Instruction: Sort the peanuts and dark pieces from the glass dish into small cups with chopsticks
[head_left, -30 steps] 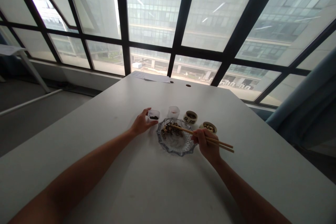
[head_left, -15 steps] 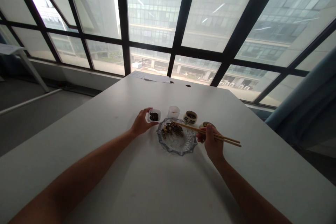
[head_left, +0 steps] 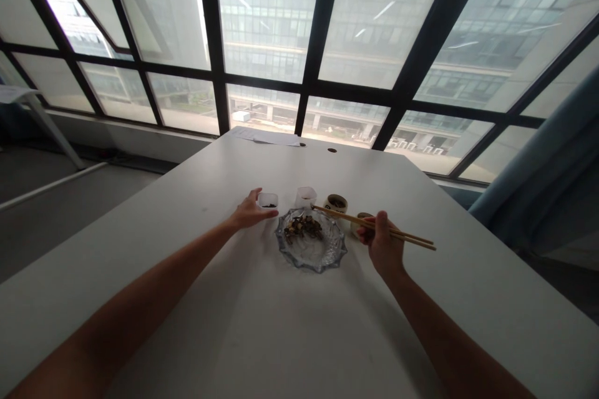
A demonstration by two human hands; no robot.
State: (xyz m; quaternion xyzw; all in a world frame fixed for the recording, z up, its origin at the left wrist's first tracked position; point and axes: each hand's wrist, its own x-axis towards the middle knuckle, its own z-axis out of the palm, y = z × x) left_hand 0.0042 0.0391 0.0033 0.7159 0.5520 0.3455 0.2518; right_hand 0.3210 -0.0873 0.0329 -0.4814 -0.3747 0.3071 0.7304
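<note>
My left hand (head_left: 250,210) is closed round a small white cup (head_left: 268,198) with a few dark bits at its bottom. In my right hand (head_left: 384,243) is a pair of wooden chopsticks (head_left: 349,217), slanting left. Their tips are over the far rim of a scalloped clear glass bowl (head_left: 327,255), with a tiny dark bit at the end. Brown and tan dried pieces (head_left: 303,228) lie heaped in the bowl's far left part. Just behind the tips stands a translucent white cup (head_left: 306,196).
A pale jar with dark contents (head_left: 336,202) stands right of the translucent cup. Another pale jar (head_left: 359,224) is partly hidden by my right hand. Paper sheets (head_left: 269,137) lie at the white table's far end, before the windows. A blue curtain (head_left: 528,174) hangs at right.
The chopsticks have risen off the heaped pieces to the bowl's far rim, near the translucent cup. The cup in my left hand is tipped more upright, so less of its contents shows.
</note>
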